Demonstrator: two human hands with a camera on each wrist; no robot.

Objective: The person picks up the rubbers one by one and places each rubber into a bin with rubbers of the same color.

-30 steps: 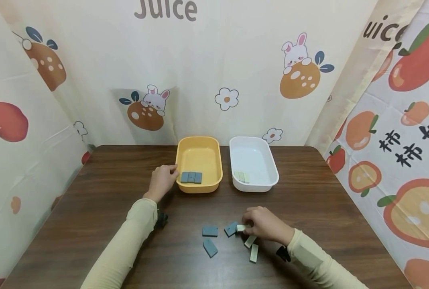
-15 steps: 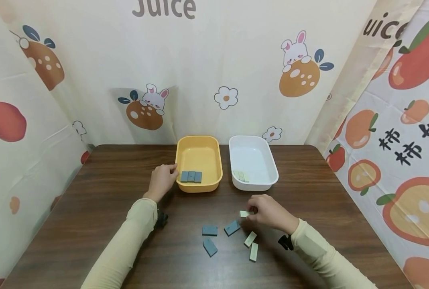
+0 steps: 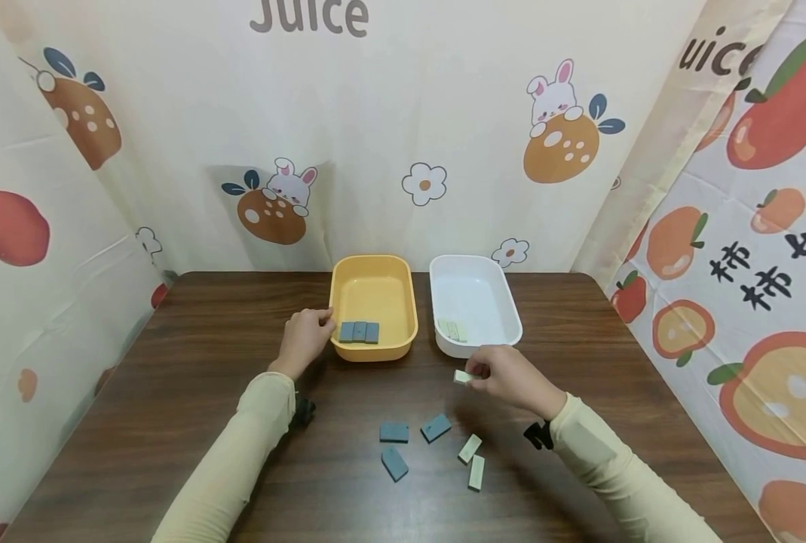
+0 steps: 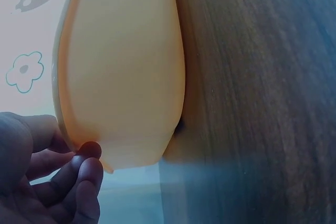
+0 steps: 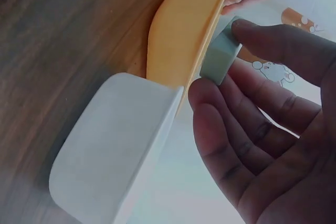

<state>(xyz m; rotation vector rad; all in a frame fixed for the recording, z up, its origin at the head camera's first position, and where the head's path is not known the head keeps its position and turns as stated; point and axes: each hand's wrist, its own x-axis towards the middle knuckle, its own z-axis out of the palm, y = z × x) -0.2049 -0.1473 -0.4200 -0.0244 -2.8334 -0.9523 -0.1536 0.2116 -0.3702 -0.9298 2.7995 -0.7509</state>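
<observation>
My left hand (image 3: 305, 341) pinches the left rim of the yellow tray (image 3: 375, 269). In the left wrist view, its thumb and fingertips meet at the tray's edge. My right hand (image 3: 511, 377) holds a small pale green block (image 5: 223, 51) between thumb and fingers, just in front of the white tray (image 3: 473, 265). Three blue-grey blocks (image 3: 359, 332) lie side by side in the yellow tray. Pale green blocks (image 3: 452, 330) sit in the white tray's near left corner.
On the brown table (image 3: 240, 467), blue-grey blocks (image 3: 394, 433) lie in front of the trays. Two pale green blocks (image 3: 470, 449) rest to their right. Printed curtains (image 3: 375, 113) stand behind the table and at both sides.
My right hand has lifted the pale green block from beside the blue-grey ones and carried it forward toward the white tray. My left hand has stayed at the yellow tray's rim.
</observation>
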